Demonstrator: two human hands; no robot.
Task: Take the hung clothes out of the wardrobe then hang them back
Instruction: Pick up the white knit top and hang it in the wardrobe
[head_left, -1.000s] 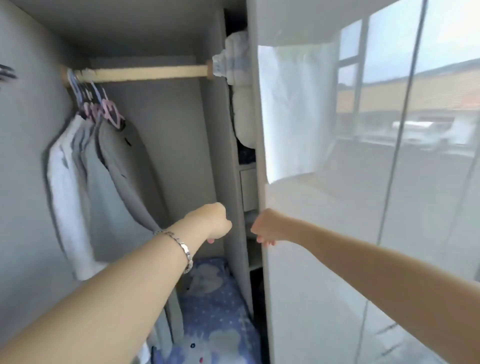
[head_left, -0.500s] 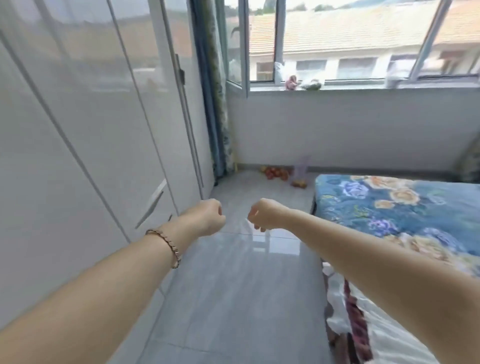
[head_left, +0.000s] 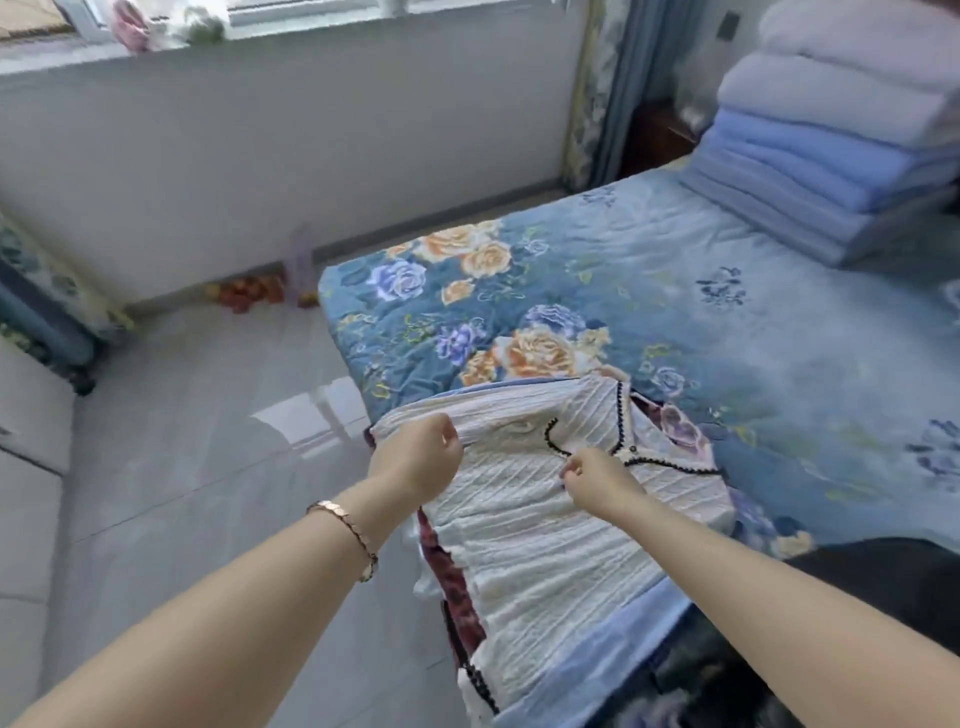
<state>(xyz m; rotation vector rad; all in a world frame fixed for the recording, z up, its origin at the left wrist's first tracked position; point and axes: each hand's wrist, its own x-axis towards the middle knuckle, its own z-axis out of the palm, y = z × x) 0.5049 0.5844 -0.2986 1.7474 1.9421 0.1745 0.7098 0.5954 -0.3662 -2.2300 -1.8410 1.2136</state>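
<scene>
A white ribbed garment with black trim (head_left: 540, 530) lies over the near corner of the bed (head_left: 701, 312), on top of a dark red patterned garment (head_left: 457, 587) and a pale blue one (head_left: 602, 660). My left hand (head_left: 415, 457) grips the white garment's left shoulder, fingers curled into the fabric. My right hand (head_left: 592, 475) pinches the cloth just below the black-trimmed neckline. The wardrobe and its rail are out of view.
The bed has a blue floral cover, and a stack of folded blue and grey blankets (head_left: 831, 140) sits at its far right. Grey tiled floor (head_left: 208, 467) runs to the left. Small orange items (head_left: 249, 291) lie by the wall under the window. A dark cloth (head_left: 883, 582) lies at lower right.
My view swung from the open wardrobe, past its doors and the window, down to the bed. Both hands, held as empty fists before, now hold the white garment.
</scene>
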